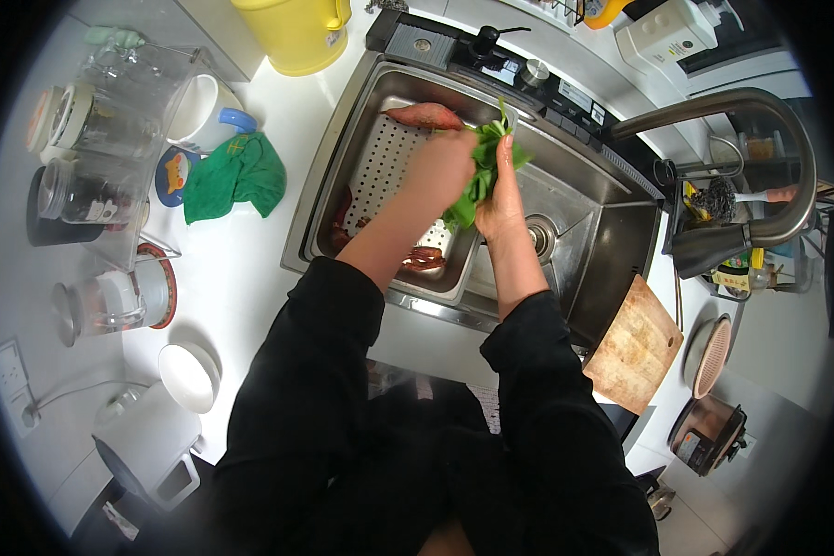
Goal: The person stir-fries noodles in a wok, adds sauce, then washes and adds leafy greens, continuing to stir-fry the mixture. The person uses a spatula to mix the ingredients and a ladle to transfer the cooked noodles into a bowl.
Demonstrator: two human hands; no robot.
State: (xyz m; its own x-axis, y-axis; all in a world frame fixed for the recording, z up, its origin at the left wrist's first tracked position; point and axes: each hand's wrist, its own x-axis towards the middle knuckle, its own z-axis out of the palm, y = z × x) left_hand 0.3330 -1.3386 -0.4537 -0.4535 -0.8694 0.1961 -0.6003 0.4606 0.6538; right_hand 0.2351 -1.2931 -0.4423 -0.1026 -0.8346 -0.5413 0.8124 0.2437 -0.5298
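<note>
My right hand (504, 191) holds a bunch of leafy greens (485, 156) over the divide between a perforated steel tray and the sink basin. My left hand (441, 167) is at the left side of the same leaves, blurred, its fingers partly hidden. Below it lies the perforated steel tray (382, 156), set in the left part of the steel sink (584, 208). A reddish sweet potato (425, 115) rests at the tray's far end. Dark reddish-brown pieces of food (425, 258) lie at its near end, and more show at its left edge, partly hidden by my left forearm.
A curved faucet (778, 111) arches at the right of the sink. A wooden cutting board (636, 344) leans over the sink's near right corner. Left of the sink are a green cloth (240, 177), a white mug (198, 115) and a yellow pitcher (299, 35).
</note>
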